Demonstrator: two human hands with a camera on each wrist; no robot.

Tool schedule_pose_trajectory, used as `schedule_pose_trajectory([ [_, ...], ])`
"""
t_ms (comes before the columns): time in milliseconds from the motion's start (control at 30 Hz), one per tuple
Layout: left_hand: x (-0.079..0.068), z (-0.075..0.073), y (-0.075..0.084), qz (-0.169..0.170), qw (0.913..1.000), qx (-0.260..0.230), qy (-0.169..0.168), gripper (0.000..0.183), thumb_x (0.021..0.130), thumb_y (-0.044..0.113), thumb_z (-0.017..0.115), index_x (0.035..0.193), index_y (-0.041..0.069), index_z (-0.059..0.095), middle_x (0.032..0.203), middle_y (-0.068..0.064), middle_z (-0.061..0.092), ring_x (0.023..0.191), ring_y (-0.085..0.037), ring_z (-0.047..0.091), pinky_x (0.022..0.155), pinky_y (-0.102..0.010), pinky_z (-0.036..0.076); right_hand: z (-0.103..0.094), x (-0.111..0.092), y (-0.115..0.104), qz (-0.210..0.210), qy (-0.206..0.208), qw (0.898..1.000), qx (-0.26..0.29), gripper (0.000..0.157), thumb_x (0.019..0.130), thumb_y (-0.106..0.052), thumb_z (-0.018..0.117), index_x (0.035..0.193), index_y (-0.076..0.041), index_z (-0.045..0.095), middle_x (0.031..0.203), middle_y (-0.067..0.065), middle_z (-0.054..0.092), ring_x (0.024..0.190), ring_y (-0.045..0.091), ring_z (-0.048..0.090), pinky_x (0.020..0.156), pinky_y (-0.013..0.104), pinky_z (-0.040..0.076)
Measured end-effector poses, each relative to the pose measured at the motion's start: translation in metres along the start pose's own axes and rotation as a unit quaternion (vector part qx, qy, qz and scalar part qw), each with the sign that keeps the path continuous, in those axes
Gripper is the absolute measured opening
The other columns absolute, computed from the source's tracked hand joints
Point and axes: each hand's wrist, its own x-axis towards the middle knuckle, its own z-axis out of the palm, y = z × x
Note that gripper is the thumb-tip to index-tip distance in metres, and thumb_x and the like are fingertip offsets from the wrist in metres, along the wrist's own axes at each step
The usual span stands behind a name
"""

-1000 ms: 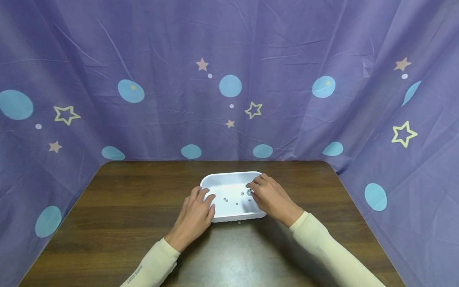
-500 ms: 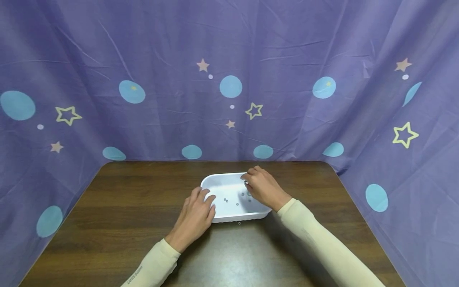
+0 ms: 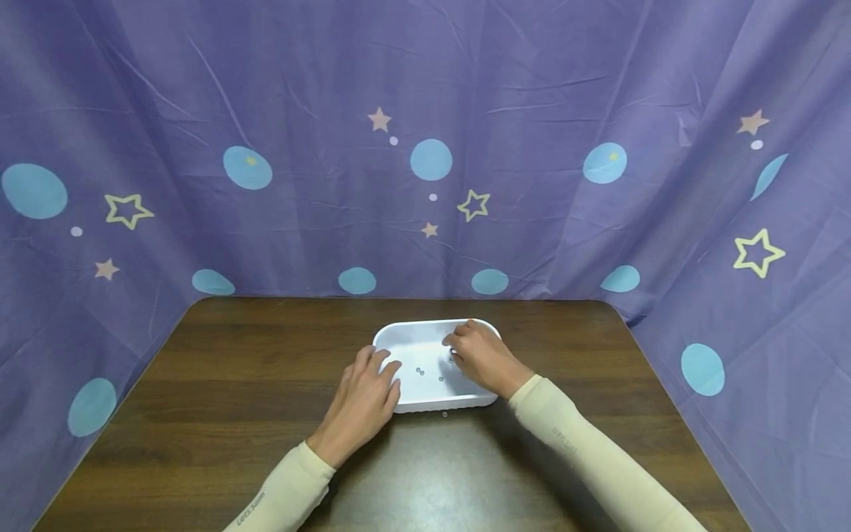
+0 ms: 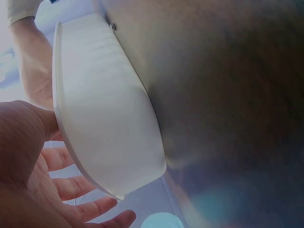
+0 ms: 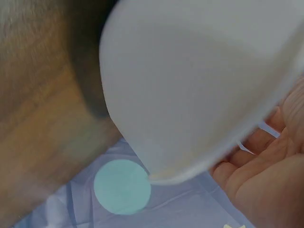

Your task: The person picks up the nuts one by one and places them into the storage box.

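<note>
A shallow white tray [image 3: 444, 403] with rounded corners stands on the table. Several small metal nuts [image 3: 419, 371] lie scattered on its floor. My left hand [image 3: 362, 395] rests on the left rim, its fingers spread and lightly bent; in the left wrist view the thumb [image 4: 47, 124] passes behind the tray's edge. Over the tray's right half, my right hand [image 3: 484, 357] pinches what looks like a metal nut [image 3: 452, 351] between thumb and fingers, mostly covered. The right wrist view shows the tray's outer wall [image 5: 190, 95] hiding those fingertips.
One loose nut [image 3: 445, 414] sits on the brown wooden table [image 3: 266, 369] just in front of the tray. A purple curtain [image 3: 319, 148] with stars and blue dots encloses the table's back and sides.
My right hand has shifted left from the tray's right edge, rising and then lowering again over the tray, with a nut now in its fingers. The left hand has stayed put.
</note>
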Motion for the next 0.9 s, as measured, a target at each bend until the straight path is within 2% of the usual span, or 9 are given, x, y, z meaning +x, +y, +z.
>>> schedule_pose_trajectory([
  [400, -0.001, -0.004, 0.000, -0.010, 0.9999, -0.008, -0.012, 0.026, 0.094, 0.021, 0.064, 0.114, 0.007, 0.072, 0.124, -0.017, 0.064, 0.124, -0.040, 0.051, 0.084, -0.057, 0.050, 0.019, 0.000, -0.009, -0.009, -0.038, 0.999, 0.019, 0.022, 0.078, -0.004, 0.080, 0.100, -0.009, 0.077, 0.089, 0.002, 0.071, 0.081, 0.025, 0.062, 0.075, 0.037, 0.051],
  [900, 0.000, -0.007, -0.001, -0.008, 0.9998, -0.006, -0.019, 0.026, 0.094, 0.021, 0.063, 0.115, 0.008, 0.072, 0.122, -0.015, 0.063, 0.123, -0.036, 0.050, 0.083, -0.055, 0.050, 0.022, -0.001, -0.009, -0.012, -0.050, 0.998, 0.027, 0.020, 0.077, -0.002, 0.079, 0.096, -0.009, 0.077, 0.087, 0.003, 0.072, 0.078, 0.025, 0.062, 0.071, 0.039, 0.051],
])
